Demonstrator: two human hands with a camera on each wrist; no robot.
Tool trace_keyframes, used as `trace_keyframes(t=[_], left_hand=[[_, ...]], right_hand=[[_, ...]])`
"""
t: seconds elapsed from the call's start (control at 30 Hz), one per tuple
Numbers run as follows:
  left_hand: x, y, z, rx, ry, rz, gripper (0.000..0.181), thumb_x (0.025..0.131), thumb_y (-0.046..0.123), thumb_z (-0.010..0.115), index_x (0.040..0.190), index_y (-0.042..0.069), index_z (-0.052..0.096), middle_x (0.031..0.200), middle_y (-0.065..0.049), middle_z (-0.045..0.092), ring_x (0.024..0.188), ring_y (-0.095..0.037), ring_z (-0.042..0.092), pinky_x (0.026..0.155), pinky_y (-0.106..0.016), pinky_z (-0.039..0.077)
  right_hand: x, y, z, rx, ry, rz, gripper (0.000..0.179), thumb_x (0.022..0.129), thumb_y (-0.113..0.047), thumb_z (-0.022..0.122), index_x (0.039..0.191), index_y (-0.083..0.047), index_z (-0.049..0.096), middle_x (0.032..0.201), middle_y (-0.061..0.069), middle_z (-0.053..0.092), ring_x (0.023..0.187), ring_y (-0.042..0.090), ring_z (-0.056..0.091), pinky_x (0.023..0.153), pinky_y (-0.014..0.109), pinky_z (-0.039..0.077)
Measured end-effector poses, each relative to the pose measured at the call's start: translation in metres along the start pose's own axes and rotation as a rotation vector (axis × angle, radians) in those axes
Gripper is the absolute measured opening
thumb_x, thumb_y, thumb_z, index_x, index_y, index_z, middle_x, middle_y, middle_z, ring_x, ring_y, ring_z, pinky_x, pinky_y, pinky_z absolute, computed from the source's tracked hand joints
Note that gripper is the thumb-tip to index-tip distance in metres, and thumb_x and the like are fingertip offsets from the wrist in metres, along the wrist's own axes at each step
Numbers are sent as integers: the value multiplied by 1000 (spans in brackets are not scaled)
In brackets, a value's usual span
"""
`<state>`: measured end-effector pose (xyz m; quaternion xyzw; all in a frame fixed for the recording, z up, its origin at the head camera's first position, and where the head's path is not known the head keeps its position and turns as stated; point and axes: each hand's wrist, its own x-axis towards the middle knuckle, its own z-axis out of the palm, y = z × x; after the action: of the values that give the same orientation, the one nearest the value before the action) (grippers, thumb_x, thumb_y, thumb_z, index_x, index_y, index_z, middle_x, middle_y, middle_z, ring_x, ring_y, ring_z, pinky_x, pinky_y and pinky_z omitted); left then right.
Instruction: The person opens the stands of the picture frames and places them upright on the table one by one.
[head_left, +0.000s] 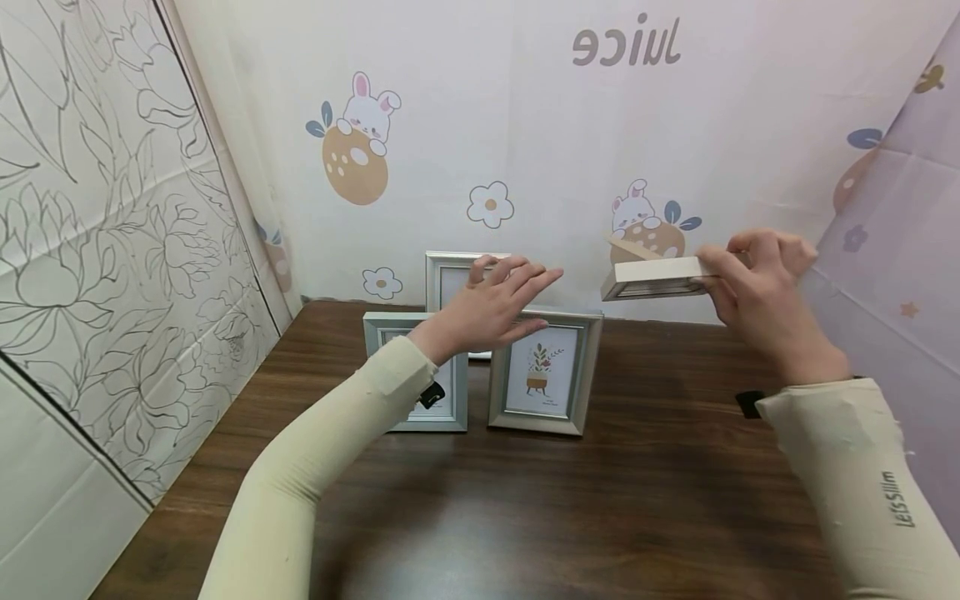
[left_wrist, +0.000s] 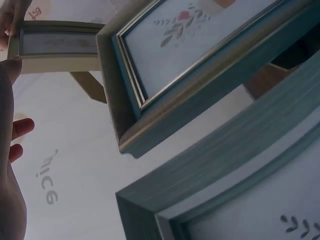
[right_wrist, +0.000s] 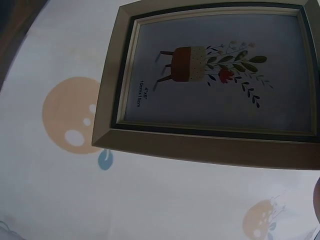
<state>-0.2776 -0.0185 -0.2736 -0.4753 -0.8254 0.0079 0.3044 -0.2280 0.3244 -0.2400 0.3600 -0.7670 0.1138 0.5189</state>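
My right hand (head_left: pixel 768 292) grips one end of a cream picture frame (head_left: pixel 663 270), raised above the table and tilted nearly flat. Its back stand (head_left: pixel 632 248) sticks out behind. In the right wrist view the held photo frame (right_wrist: pixel 200 149) shows a print of a potted plant. My left hand (head_left: pixel 491 308), fingers extended, hovers over the standing frames and holds nothing. Below it stand a beige picture frame (head_left: pixel 589 375) with a plant print and a grey-green picture frame (head_left: pixel 460 408), partly covered by the left wrist. A silver-white picture frame (head_left: pixel 432 279) stands behind them.
A dark brown wooden table (head_left: pixel 525 508) carries the standing frames. Behind it hangs a pale curtain (head_left: pixel 555 150) printed with rabbits and flowers. A white panel (head_left: pixel 112 208) with line-drawn flowers borders the left side, and a lilac cloth (head_left: pixel 900 275) the right.
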Motion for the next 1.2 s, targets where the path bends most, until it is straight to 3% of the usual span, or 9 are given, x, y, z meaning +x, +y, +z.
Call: trace_keyframes(t=[0.37,0.6,0.83,1.0,1.2], left_hand=[[-2,13,7,52,43,66,67,100,54,48,154,15,36,141,1,44,131,-19,28,104,-51,15],[0,19,7,79,74,73,68,100,56,47,153,15,36,141,0,45,131,-20,28,104,-51,17],[8,25,9,89,83,21,66,100,54,47,154,17,35,141,0,44,132,-20,28,104,-52,16],[14,33,12,88,72,15,64,101,52,45,154,17,34,141,1,43,131,-20,27,103,-51,18],[21,43,21,70,94,14,64,101,50,47,153,15,35,140,1,45,130,-20,28,103,-49,18]], right_hand=[[-11,9,-2,-11,-34,26,36,104,-40,48,101,-5,59,95,30,41,91,52,27,98,40,2],[-19,15,-3,-38,-65,42,36,105,-39,46,102,-6,59,95,29,41,90,51,27,94,48,8],[-23,18,-9,-53,-106,67,43,105,-43,43,104,-3,59,96,30,42,91,52,28,92,49,8],[-26,17,-11,-68,-112,74,46,105,-45,43,102,-2,60,94,30,43,88,52,30,85,60,10],[-29,15,-11,-67,-128,67,51,104,-47,43,99,-1,62,90,29,45,83,53,33,83,61,10]])
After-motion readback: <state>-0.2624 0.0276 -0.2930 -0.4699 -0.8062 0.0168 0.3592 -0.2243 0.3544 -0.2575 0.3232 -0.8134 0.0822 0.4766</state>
